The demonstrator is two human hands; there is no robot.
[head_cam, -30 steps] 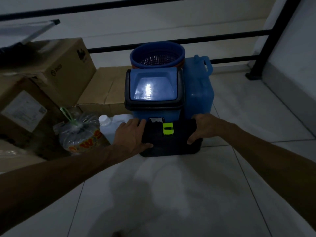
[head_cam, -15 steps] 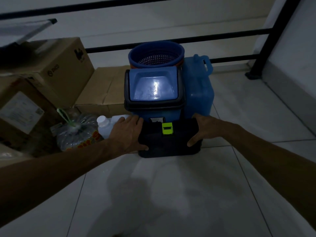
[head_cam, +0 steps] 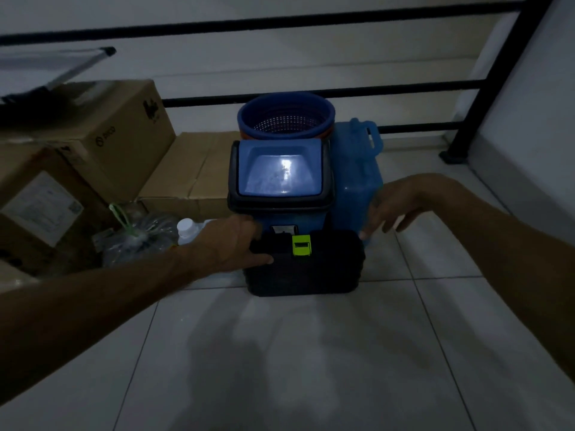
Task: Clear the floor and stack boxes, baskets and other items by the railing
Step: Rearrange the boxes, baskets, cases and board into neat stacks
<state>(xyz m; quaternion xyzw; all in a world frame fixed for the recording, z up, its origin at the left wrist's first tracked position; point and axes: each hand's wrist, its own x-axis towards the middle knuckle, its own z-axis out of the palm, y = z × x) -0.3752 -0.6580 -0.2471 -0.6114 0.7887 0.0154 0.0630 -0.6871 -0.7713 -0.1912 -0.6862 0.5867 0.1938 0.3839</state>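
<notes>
A black case [head_cam: 314, 269] with a lime-green latch stands on the tiled floor in front of a blue swing-lid bin [head_cam: 280, 175]. Behind the bin stands a blue perforated basket [head_cam: 286, 116], and a blue jerrycan [head_cam: 357, 181] is to its right, all near the black railing [head_cam: 404, 87]. My left hand [head_cam: 230, 244] rests on the case's left top corner, thumb along its front. My right hand [head_cam: 401, 203] hovers just right of the case, fingers spread, touching nothing.
Cardboard boxes [head_cam: 102, 141] are piled at the left, with a flat box [head_cam: 199, 169] behind the bin. A tied clear plastic bag [head_cam: 137, 241] and a white-capped bottle [head_cam: 186, 227] lie left of the case. A wall rises at the right.
My right hand has let go of the case's right end and lifted up and to the right. The left hand stays on the case, which has not moved.
</notes>
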